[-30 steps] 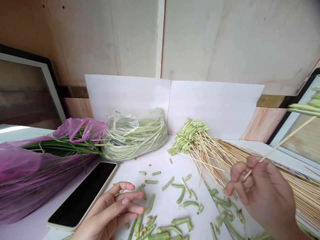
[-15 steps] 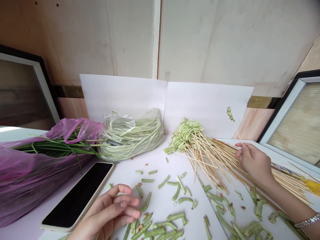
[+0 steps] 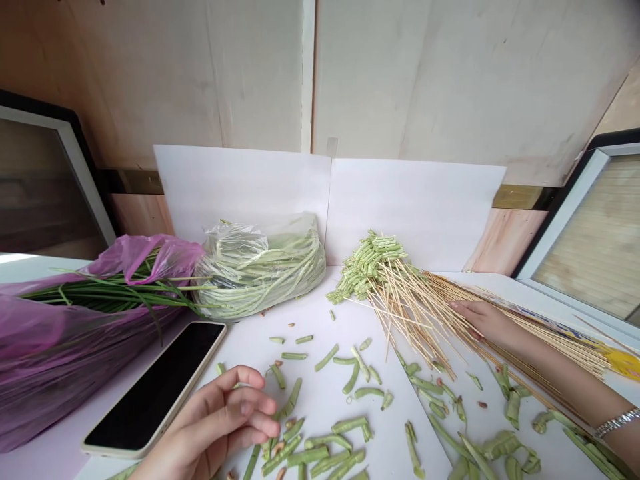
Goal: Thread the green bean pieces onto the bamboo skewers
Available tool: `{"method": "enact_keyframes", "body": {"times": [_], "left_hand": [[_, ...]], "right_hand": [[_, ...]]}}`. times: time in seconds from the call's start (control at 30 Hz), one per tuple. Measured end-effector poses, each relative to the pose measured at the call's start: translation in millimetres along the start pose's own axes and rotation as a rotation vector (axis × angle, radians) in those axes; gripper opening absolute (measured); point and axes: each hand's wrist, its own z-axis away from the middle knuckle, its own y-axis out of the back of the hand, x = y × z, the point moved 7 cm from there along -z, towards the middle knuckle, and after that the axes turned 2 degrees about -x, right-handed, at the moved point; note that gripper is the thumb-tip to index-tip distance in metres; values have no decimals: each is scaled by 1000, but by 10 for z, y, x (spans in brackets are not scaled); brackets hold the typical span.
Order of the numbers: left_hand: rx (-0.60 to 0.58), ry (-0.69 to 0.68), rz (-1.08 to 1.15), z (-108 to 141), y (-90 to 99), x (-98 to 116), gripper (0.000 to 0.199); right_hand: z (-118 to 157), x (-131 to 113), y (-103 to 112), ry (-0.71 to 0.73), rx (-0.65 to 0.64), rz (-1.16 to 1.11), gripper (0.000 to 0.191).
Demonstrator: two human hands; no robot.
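My right hand (image 3: 477,319) lies palm-down on a spread of bare bamboo skewers (image 3: 545,333), holding nothing I can see. Beside it, a bundle of skewers (image 3: 410,307) has green long bean pieces threaded at the tips (image 3: 373,267). My left hand (image 3: 225,413) hangs loosely curled at the bottom, fingers a little apart and empty, just above cut bean pieces (image 3: 307,457). More cut pieces (image 3: 425,385) are scattered across the white surface (image 3: 320,407). A clear plastic bag (image 3: 260,267) holds long green beans.
A pink plastic bag (image 3: 65,333) with long green leaves (image 3: 115,293) lies at the left beside a black-screened phone (image 3: 155,387). White sheets (image 3: 410,213) stand against the wooden wall (image 3: 410,80). A framed window (image 3: 590,240) is at the right.
My right hand no longer holds the bean-loaded skewer up at the right. It has come down and left, and now lies flat on the skewers. My left hand has barely moved.
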Motion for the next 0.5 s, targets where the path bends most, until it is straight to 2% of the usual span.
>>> {"method": "enact_keyframes", "body": {"times": [0.1,0.23,0.3,0.37,0.5], "left_hand": [[-11,2,-5,4,-1,-10,12],[-17,-2,-21,20,-5,-11,12],[-25,-7,-30,23,-13,-6,11],[-29,-15,-41,22,-16,2,10],[-19,-23,-56,27,-12,7,10]], "right_hand": [[-23,81,-43,-49,-129,18,29],[-133,181,241,-87,-83,124,24],[-178,267,348,-111,-106,231,31],[-200,365,387,-124,-172,329,36],[-157,557,337,-142,-329,449,32]]}}
